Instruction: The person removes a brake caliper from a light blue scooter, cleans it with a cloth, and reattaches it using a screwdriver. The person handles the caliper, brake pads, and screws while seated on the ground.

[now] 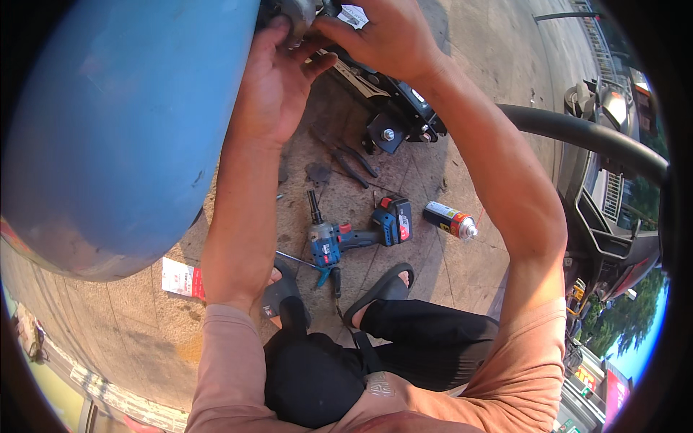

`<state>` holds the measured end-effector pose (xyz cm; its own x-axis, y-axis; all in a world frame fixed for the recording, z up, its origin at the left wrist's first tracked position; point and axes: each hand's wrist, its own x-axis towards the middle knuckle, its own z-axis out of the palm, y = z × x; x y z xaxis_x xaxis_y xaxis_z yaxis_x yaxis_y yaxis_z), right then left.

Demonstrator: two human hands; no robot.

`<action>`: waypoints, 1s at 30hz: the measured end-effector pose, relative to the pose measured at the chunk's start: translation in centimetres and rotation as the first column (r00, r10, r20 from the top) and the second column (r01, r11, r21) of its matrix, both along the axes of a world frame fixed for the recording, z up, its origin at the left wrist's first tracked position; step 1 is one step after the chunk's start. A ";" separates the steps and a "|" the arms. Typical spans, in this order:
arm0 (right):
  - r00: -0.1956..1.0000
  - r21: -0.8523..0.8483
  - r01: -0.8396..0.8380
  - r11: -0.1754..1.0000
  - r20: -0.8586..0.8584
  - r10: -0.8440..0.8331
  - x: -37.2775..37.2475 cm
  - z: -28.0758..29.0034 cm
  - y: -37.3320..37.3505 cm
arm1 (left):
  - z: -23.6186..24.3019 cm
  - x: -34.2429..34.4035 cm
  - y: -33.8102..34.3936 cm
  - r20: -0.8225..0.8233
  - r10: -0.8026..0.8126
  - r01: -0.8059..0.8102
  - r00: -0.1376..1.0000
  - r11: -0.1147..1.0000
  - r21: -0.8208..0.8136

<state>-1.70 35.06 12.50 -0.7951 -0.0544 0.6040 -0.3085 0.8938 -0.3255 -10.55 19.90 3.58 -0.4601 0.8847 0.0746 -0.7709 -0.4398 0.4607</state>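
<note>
You've got both hands up at 12 o'clock on that small grey metal part (297, 16) tucked beside the blue body panel (123, 123). Your left hand (278, 90) has its fingers curled round it from below, and your right hand (386, 32) pinches in from the other side, probably to steady it. How tight the grip is, I can't tell. The black bracket (397, 119) hangs just under your right wrist. Pliers (350, 160), cordless drill (357, 234), screwdriver (299, 260) and spray can (449, 220) lie on the pavement by your sandals, near centre, within easy reach.
</note>
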 end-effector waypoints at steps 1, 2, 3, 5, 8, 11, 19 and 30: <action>1.000 -0.023 0.012 1.000 -0.004 -0.012 0.1 0.0 0.0 | 0.2 0.2 0.2 -0.038 0.016 -0.015 0.999 0.999 0.029; 1.000 -0.047 0.024 0.999 -0.007 -0.024 0.2 -0.1 -0.2 | 0.4 0.4 0.2 -0.010 0.024 -0.024 1.000 0.999 -0.034; 0.999 -0.068 0.030 0.997 -0.012 -0.031 0.1 -0.2 -0.3 | 0.6 0.4 0.4 0.007 0.030 -0.030 1.000 0.999 -0.029; 0.997 -0.109 0.070 0.992 -0.030 -0.074 0.2 -0.6 -0.7 | 1.0 0.6 0.7 0.042 0.044 -0.043 0.998 0.999 -0.020; 0.994 -0.112 0.083 0.990 -0.055 -0.089 0.4 -1.3 -1.0 | 1.0 0.9 1.0 0.082 0.079 -0.078 0.994 0.997 -0.012; 0.993 -0.131 0.083 0.988 -0.073 -0.093 0.3 -1.9 -1.2 | 0.3 0.9 1.2 0.079 0.107 -0.106 0.991 0.994 -0.021; 0.996 -0.119 -0.004 0.993 -0.087 -0.006 0.7 -1.5 -1.8 | -1.3 -0.3 0.9 0.075 0.152 -0.151 0.985 0.988 -0.024; 0.980 -0.170 0.198 0.965 0.062 -0.190 -0.4 0.3 -3.4 | -2.5 1.8 1.5 0.331 0.135 -0.204 0.934 0.962 0.182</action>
<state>-2.06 31.66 12.84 -0.8066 0.2067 0.5538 -0.1162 0.8631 -0.4914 -8.76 21.38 1.08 -0.6318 0.7712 0.0780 -0.7658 -0.6365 0.0912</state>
